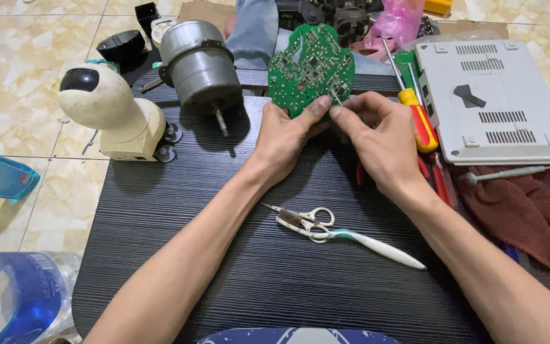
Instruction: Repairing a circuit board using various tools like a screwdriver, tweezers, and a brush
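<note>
At twelve o'clock on the tabletop (pixel 224 267), my left hand (pixel 284 137) grips the green circuit board (pixel 311 67) upright by its lower edge. My right hand (pixel 377 130) pinches a thin metal tool (pixel 335 97) against it. Scissors (pixel 307 216) and toothbrush (pixel 351 237) lie at six o'clock.

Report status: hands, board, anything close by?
Left hand grips green circuit board, upright. Right hand pinches small metal part at its lower edge. Scissors, toothbrush lie near wrists.
</note>
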